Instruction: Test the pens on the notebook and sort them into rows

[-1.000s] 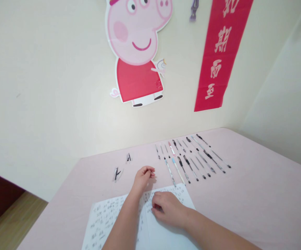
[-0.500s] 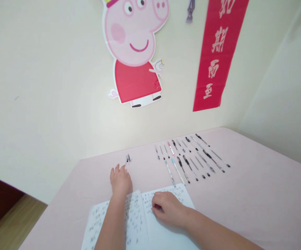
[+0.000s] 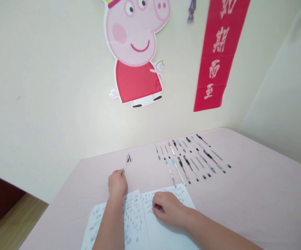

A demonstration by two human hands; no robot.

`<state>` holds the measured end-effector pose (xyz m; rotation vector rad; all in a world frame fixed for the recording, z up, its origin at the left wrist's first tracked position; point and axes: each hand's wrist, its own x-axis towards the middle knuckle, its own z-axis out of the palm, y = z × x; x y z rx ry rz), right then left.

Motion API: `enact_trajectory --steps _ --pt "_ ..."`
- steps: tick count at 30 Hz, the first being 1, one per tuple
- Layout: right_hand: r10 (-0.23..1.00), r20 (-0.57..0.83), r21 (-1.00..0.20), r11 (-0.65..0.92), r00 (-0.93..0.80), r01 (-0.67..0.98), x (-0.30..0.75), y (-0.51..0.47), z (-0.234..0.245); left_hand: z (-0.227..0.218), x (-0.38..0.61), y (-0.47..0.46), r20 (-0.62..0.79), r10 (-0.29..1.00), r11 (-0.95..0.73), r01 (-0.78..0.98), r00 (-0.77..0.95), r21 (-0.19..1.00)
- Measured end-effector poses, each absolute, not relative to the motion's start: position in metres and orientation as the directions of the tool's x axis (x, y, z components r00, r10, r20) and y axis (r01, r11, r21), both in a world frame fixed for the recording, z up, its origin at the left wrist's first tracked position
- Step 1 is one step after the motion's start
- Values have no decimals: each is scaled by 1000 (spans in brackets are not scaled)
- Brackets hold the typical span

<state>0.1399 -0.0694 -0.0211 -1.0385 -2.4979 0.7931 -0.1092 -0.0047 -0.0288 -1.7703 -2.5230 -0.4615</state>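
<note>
Left hand (image 3: 117, 183) at the table (image 3: 257, 187), fingers pinched on a small dark piece (image 3: 122, 172).
The piece pokes out only slightly, so a loose pinch could let it slip; the right hand's (image 3: 168, 208) fingers curl over the notebook (image 3: 168, 239), their grip impossible to tell. Just beyond the left hand lies a small pile (image 3: 129, 159), which a careless knuckle might scatter; pens (image 3: 191, 168) lie in two rows farther right. Half a second ago the left fingers were spread; now they are drawn together, while the right hand has stayed put.
</note>
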Motion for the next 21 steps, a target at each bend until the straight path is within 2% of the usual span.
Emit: enact_trajectory --steps 14,21 --pt "716 125 -598 606 -687 524 140 -68 -29 -30 -84 3 141 952 211 918 -271 336" --pt "725 90 -564 602 -683 565 140 -69 -24 -33 -55 3 131 971 131 902 -200 411"
